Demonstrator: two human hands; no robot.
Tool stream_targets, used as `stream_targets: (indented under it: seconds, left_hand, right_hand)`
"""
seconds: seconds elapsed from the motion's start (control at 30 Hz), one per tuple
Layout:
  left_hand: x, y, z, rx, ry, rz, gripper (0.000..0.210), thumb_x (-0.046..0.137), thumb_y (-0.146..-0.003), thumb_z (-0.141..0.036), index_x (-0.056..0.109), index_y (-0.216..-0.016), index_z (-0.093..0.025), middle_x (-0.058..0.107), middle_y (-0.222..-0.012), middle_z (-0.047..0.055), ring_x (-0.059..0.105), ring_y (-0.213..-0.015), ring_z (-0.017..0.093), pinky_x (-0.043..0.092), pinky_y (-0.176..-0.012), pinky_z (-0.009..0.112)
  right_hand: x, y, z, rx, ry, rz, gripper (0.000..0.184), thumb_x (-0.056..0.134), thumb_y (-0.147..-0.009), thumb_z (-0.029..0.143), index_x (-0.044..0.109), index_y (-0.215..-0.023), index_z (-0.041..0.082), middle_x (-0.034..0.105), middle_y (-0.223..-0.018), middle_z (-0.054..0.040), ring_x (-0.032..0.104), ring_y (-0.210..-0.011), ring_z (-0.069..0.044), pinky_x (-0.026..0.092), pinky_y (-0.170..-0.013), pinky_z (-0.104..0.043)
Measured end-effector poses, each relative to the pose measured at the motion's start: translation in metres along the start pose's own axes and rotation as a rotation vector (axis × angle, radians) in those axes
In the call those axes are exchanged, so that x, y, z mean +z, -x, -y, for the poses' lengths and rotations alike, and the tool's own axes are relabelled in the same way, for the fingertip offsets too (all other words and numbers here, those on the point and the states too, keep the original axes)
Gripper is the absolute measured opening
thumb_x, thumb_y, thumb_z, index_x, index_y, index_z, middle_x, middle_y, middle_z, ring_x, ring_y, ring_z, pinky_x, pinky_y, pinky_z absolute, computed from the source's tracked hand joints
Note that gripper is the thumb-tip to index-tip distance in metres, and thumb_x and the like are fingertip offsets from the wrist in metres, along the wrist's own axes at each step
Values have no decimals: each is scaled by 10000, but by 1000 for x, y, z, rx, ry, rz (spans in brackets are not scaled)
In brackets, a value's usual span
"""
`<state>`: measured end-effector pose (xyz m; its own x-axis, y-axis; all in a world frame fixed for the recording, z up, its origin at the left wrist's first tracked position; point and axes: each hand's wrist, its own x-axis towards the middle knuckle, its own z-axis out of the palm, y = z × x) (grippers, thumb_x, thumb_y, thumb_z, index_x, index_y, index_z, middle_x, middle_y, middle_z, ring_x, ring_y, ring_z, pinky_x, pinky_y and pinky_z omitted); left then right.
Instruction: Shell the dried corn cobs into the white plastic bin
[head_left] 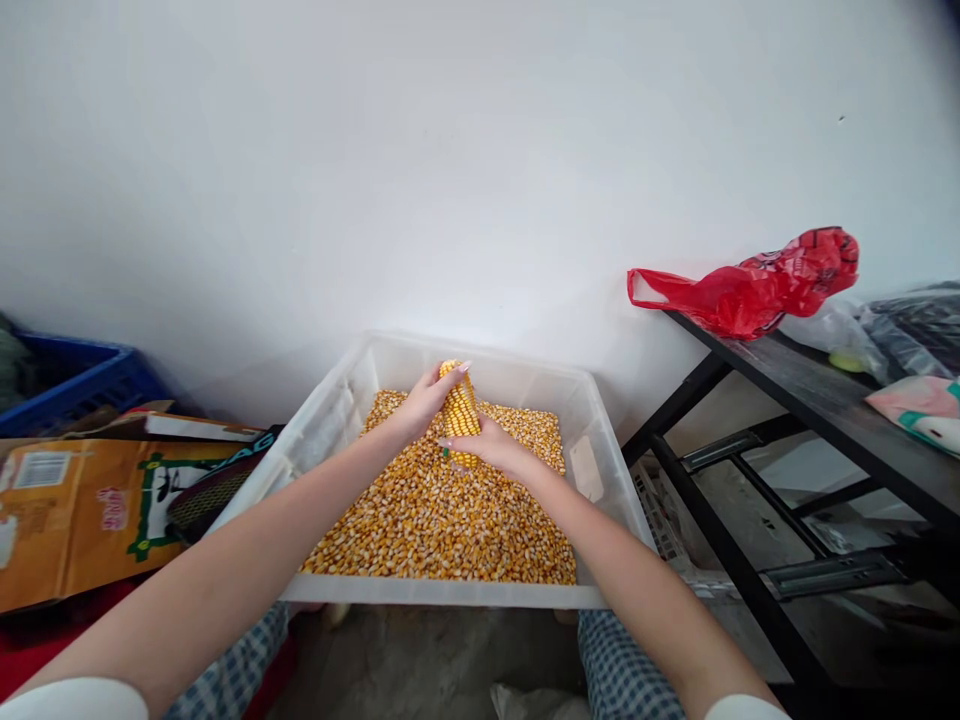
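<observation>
An ear of corn (460, 408), yellow and still covered in rows of kernels, is held tilted above the bin. Near its upper end my left hand (431, 395) is closed around it, thumb lying across the cob. Lower down, my right hand (487, 442) grips the other end with the thumb across the kernels. Beneath both hands lies a thick layer of loose corn kernels (450, 530) in a translucent plastic bin (442, 592). A small green spot shows by the right thumb; I cannot make out what it is.
A white wall (450, 180) rises behind the bin. To the right stands a black-framed table (825, 400) bearing a red plastic bag (787, 285). On the left are an orange-brown cardboard box (75, 520) and a blue crate (90, 375).
</observation>
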<state>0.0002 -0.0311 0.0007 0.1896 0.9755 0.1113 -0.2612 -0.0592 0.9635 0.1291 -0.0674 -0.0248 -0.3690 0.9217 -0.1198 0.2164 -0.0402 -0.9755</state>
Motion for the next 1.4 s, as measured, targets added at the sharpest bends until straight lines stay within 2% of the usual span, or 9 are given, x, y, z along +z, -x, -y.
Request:
stream_targets:
  seconds: [0.2,0.33,0.43,0.57,0.7,0.8,0.93,1.07,1.4]
  left_hand:
    - [-5,-2,-3,-20,49,22,416,601,-688,-517,540,-887,-156,635,-742,50,610,-646,178,478,-626,305]
    - [-12,-6,-12,-132,93,162,477,520,-729,-551,576,-971,-144,657,-894,108,620,-815,225,477,-716,340]
    - [-13,-6,-14,-112,50,202,413,578,-721,-463,583,-986,-146,651,-940,109,610,-859,221,470,-731,326]
    - [-9,-3,-8,-56,-25,91,405,615,-688,-476,572,-935,-159,645,-870,74,612,-766,188,467,-665,292]
    - [-8,-3,-4,-63,-24,72,423,608,-680,-516,559,-916,-168,639,-863,70,613,-748,184,466,-661,293]
    - [-9,-3,-10,-108,15,127,472,562,-697,-556,564,-958,-163,638,-896,94,607,-818,207,466,-688,306]
    - [-8,-1,-14,-83,-66,218,412,666,-658,-413,553,-976,-177,621,-931,71,590,-855,197,454,-704,282]
    - [-5,0,-9,-29,-121,97,411,683,-636,-382,528,-954,-174,593,-841,29,579,-760,166,444,-636,259]
    - [7,3,-10,78,-48,-39,407,701,-609,-376,499,-898,-173,564,-739,-8,558,-655,134,439,-622,254]
  right_hand:
    - [-8,-2,-3,-75,143,-45,377,713,-584,365,588,-897,195,612,-790,4,562,-699,-143,463,-657,-269]
    - [-22,-1,0,-30,-53,135,410,687,-609,385,559,-932,169,605,-797,-20,558,-615,-134,468,-537,-251]
    - [-30,-1,1,-1,-136,278,424,650,-641,411,544,-959,152,606,-785,-32,535,-527,-120,452,-470,-249]
    - [-29,-5,-4,-52,12,137,428,689,-605,376,551,-954,171,607,-838,-17,552,-654,-131,472,-585,-255]
    - [-25,-7,-6,-85,120,42,459,723,-567,331,560,-969,184,610,-892,-9,559,-774,-145,465,-712,-271]
    - [-27,-4,-3,-55,18,98,399,685,-606,355,572,-939,168,617,-860,-22,568,-721,-145,479,-658,-267]
    - [-31,-1,0,9,-126,188,428,663,-614,386,561,-966,167,618,-817,-31,566,-633,-138,481,-531,-248]
    - [-29,-2,0,31,-106,125,479,685,-590,371,531,-1009,200,601,-904,-36,546,-607,-128,459,-455,-232]
    - [-25,-1,3,-106,304,-87,419,686,-596,382,587,-960,199,618,-791,-8,548,-620,-140,446,-552,-245]
